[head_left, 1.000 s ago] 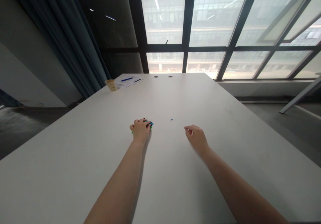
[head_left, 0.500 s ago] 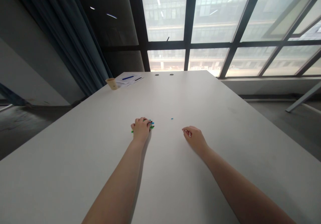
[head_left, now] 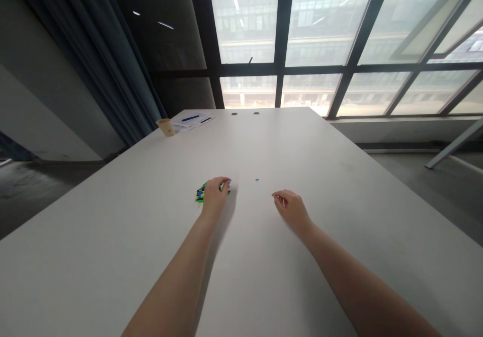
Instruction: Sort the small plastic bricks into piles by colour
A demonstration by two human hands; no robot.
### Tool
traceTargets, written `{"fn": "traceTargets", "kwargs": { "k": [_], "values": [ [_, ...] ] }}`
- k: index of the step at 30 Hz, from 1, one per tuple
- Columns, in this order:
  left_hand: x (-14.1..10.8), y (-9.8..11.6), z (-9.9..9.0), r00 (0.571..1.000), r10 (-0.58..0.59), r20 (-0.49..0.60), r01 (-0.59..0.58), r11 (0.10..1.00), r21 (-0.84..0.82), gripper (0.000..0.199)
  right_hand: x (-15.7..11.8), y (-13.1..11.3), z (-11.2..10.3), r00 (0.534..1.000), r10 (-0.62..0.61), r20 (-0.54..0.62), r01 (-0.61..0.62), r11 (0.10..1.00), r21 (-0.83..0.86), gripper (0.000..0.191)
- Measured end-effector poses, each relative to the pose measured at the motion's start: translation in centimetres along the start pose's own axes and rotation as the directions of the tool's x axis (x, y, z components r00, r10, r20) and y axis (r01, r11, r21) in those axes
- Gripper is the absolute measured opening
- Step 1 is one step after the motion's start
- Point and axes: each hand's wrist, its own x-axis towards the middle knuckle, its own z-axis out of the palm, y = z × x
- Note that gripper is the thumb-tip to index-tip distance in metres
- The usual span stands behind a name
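Observation:
Small colourful pieces [head_left: 199, 194], green, blue, yellow and dark, lie in a loose pile on the white table [head_left: 302, 151]. My left hand [head_left: 216, 191] is over the right part of the pile and hides some of it. Its thumb and fingers come together, with a small blue piece at their tips. To the right, one small blue piece [head_left: 257, 179] lies alone on the tabletop between the hands. My right hand [head_left: 290, 202] rests on the table with curled fingers, thumb and index pressed together; whatever they hold is too small to name.
At the far left corner stands a tan paper cup [head_left: 166, 127] beside white papers [head_left: 181, 126], on which a blue pen [head_left: 190, 118] and a dark pen lie. Two round dark discs [head_left: 256, 113] are near the far edge. Large windows rise behind the table.
My left hand has drawn up from lying over the pile, uncovering more pieces on its left, and its fingertips have closed together. My right hand holds almost still.

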Motion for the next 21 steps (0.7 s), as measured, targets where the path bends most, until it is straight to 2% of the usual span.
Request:
{"fn": "traceTargets", "kwargs": {
  "k": [1,2,3,4,5,6,7,8,10,12,17,21],
  "values": [
    [-0.6,0.9,0.5,0.995,-0.098,0.037,0.103,0.970,-0.220,0.012,0.0,0.0,0.0,1.000,0.001,-0.004,-0.001,1.000,0.006,0.020],
    [-1.3,1.9,1.1,0.970,-0.214,0.115,0.243,0.864,-0.441,0.009,0.0,-0.1,0.0,1.000,0.000,-0.008,0.000,1.000,0.012,0.020],
    [-2.2,2.9,1.7,0.929,-0.289,0.231,0.369,0.693,-0.619,0.008,0.0,-0.1,0.0,1.000,-0.006,-0.015,0.006,1.000,0.020,0.020],
    [-3.1,3.9,2.3,0.871,-0.308,0.382,0.489,0.490,-0.721,0.008,0.0,-0.3,-0.1,1.000,-0.016,-0.026,0.017,0.999,0.029,0.020],
    [-4.1,4.8,2.9,0.807,-0.278,0.521,0.588,0.300,-0.751,0.008,0.0,-0.4,-0.1,0.999,-0.033,-0.042,0.034,0.999,0.040,0.020],
    [-4.9,5.5,3.3,0.750,-0.242,0.615,0.654,0.142,-0.743,0.011,0.0,-0.6,-0.2,0.997,-0.054,-0.059,0.057,0.997,0.051,0.021],
    [-5.6,6.0,3.6,0.705,-0.206,0.679,0.700,0.044,-0.713,0.013,0.0,-0.8,-0.2,0.994,-0.076,-0.077,0.081,0.995,0.062,0.022],
    [-6.1,6.4,3.8,0.666,-0.165,0.728,0.736,-0.015,-0.677,0.016,0.0,-1.0,-0.3,0.990,-0.100,-0.096,0.108,0.991,0.074,0.022],
    [-6.7,6.7,3.8,0.617,-0.103,0.780,0.780,-0.048,-0.623,0.019,-0.1,-1.4,-0.5,0.981,-0.144,-0.130,0.157,0.983,0.097,0.023],
    [-6.7,6.6,3.6,0.599,-0.069,0.798,0.798,-0.031,-0.602,0.020,-0.2,-1.8,-0.7,0.972,-0.172,-0.158,0.192,0.973,0.125,0.023],
    [-6.4,6.3,3.6,0.592,-0.083,0.802,0.805,0.033,-0.592,0.020,-0.3,-2.2,-1.2,0.962,-0.212,-0.171,0.248,0.941,0.230,0.021],
    [-6.3,6.2,3.8,0.637,-0.112,0.763,0.771,0.081,-0.632,0.019,-0.3,-2.0,-1.2,0.961,-0.248,-0.126,0.273,0.928,0.252,0.020]
  ]
}}
